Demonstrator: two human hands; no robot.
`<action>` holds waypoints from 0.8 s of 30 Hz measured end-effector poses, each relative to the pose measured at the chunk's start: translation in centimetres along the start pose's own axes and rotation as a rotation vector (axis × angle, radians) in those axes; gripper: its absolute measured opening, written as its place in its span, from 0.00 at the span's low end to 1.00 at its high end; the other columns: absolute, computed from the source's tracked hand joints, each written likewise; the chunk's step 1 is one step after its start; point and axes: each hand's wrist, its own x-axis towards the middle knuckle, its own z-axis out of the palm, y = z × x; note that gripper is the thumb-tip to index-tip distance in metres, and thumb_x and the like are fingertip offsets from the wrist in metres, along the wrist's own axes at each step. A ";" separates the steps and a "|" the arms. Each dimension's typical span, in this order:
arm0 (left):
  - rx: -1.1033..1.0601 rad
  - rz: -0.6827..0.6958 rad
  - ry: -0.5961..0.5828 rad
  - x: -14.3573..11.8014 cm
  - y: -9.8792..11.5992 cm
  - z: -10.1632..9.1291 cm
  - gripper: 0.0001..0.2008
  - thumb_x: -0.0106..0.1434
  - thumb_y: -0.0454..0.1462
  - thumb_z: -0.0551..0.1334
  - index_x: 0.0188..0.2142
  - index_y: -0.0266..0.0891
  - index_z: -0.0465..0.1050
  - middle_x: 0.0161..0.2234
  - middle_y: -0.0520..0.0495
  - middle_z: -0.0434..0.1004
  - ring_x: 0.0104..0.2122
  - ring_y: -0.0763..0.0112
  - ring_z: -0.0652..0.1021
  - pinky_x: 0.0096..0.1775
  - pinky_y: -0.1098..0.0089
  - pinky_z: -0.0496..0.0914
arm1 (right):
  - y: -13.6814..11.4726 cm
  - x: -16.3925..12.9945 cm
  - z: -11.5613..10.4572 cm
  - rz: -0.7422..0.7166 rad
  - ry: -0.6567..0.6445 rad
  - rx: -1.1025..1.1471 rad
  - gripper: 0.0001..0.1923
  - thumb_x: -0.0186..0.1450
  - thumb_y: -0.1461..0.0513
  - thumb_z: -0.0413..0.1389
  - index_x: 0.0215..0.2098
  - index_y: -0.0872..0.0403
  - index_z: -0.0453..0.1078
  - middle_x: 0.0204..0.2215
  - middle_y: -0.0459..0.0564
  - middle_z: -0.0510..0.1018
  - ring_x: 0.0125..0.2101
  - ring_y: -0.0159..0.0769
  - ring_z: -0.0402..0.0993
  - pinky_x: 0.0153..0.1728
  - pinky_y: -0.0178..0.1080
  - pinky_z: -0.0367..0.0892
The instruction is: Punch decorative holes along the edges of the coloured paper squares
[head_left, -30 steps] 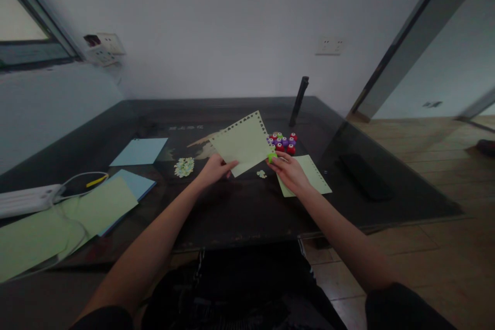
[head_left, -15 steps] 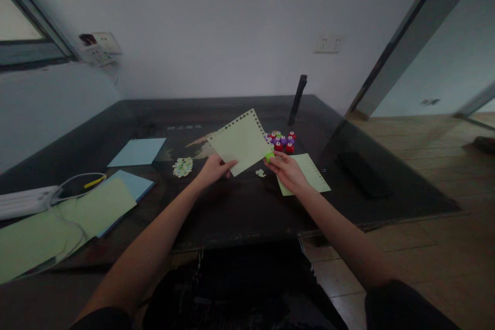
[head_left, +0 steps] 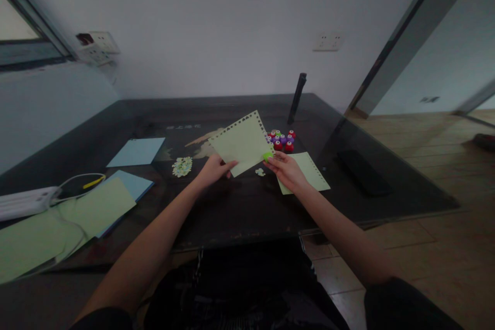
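A pale green sheet (head_left: 243,143) with punched edges is held tilted above the dark table (head_left: 247,206), pinched at its near corner by the closed left hand (head_left: 212,170). At its right corner a small green punch (head_left: 267,155) is gripped by the curled right hand (head_left: 286,170). Beyond the sheet a cluster of red and purple punches (head_left: 282,141) is seen; a second punched green sheet (head_left: 311,170) lies under the right hand, paper cutouts (head_left: 182,166) to the left
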 end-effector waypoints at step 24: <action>0.069 -0.034 -0.029 -0.2 0.3 0.0 0.17 0.61 0.41 0.58 0.19 0.34 0.67 0.13 0.49 0.68 0.16 0.76 0.68 0.24 0.73 0.62 | 0.0 0.1 -0.2 0.012 0.028 -0.006 0.15 0.45 0.65 0.68 0.30 0.55 0.71 0.32 0.48 0.77 0.38 0.36 0.76 0.49 0.43 0.70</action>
